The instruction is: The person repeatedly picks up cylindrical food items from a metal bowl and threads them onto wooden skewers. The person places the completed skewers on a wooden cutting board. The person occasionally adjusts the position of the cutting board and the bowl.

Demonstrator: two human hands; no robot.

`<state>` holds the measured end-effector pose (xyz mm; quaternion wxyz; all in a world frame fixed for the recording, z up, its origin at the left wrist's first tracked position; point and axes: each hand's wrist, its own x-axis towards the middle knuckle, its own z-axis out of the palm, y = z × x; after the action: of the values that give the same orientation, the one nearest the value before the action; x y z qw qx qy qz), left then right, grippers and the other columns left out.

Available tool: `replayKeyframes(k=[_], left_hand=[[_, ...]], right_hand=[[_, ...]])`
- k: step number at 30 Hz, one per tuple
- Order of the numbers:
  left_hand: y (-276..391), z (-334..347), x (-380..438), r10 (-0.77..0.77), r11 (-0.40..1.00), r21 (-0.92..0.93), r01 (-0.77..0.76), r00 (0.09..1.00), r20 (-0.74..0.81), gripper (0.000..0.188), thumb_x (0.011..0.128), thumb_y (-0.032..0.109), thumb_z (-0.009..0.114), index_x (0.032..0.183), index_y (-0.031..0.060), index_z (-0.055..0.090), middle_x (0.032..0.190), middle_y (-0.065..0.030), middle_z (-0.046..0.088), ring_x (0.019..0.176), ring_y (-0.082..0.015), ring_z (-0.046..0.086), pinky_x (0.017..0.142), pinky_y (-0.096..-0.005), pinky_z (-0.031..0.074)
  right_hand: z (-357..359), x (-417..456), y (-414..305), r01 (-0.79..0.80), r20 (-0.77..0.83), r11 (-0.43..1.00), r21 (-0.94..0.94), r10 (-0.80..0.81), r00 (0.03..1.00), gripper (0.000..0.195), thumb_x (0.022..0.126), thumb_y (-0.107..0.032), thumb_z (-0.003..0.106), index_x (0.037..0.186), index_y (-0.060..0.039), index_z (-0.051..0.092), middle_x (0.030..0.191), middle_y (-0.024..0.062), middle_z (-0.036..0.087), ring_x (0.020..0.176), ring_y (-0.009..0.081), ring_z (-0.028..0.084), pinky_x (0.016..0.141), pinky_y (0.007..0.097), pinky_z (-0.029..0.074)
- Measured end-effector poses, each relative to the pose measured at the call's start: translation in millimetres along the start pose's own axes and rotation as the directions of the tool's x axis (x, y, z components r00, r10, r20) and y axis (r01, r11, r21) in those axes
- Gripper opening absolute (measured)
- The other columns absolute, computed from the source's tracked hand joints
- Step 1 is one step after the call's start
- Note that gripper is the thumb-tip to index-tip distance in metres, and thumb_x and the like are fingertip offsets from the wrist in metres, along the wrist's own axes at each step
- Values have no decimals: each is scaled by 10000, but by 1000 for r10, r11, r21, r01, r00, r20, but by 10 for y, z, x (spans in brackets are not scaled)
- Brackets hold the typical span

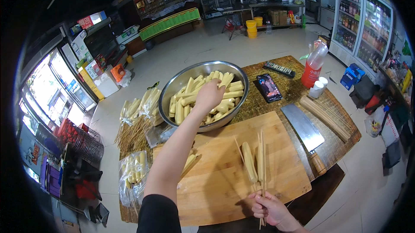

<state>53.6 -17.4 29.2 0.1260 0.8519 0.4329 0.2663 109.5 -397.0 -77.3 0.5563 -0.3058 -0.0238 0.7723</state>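
My left hand reaches into a stainless steel bowl heaped with pale yellow sausage-like sticks; its fingertips touch the pile, and whether they grip a piece is hidden. Low at the right, my right hand is closed around several thin wooden skewers. Two yellow sticks stand on skewers above that hand, over a wooden cutting board. Partly behind my left forearm, another yellow piece lies on the board.
A cleaver and a skewer bundle lie right of the board. Beyond are a phone, a remote control, a red-labelled plastic bottle and small white cups. Bagged skewered sticks lie at the left edge.
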Motion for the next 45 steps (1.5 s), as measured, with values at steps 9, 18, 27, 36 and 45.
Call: replayKeyframes(k=[9,18,27,36,45], left_hand=[[-277,1125,1107,-118,906,423,32,977,180,301,843,124,539,1119,11,581,1164,-202,550,1067,-357,554,905,-421,467],[-273,558,858,-269,626,-354,695,619,738,236,831,91,540,1017,-54,531,831,-134,567,795,-225,579,645,-335,494],[-51,-296,-468,0,-482,-786,388,897,443,370,925,202,307,1118,-45,505,866,-94,544,788,-207,534,705,-350,480],[-133,-483,-1480,-29,-785,-565,253,896,443,402,1013,427,317,1171,129,536,708,23,425,591,-79,407,516,-209,378],[-67,-610,-1701,-93,-732,-655,189,924,372,399,993,507,304,1180,229,521,707,36,390,582,-68,361,512,-197,357]], right_hand=[[-135,16,123,16,-60,996,-87,-21,998,140,984,-196,466,1037,-87,537,620,-31,376,507,70,338,438,198,271],[-123,24,166,54,-53,988,-143,-63,997,180,993,-206,456,1069,-68,542,637,-35,393,517,53,341,448,191,271],[10,-24,338,160,-104,938,-309,-201,974,225,980,-139,479,1184,-46,503,655,-40,403,510,51,362,442,193,294],[463,-204,360,92,-90,927,-362,-133,987,302,975,-113,487,1258,-7,492,626,-44,373,505,39,298,429,197,224],[541,-262,434,95,-47,916,-391,-123,991,296,975,-104,487,1250,5,495,618,-45,375,495,34,295,430,194,226]])
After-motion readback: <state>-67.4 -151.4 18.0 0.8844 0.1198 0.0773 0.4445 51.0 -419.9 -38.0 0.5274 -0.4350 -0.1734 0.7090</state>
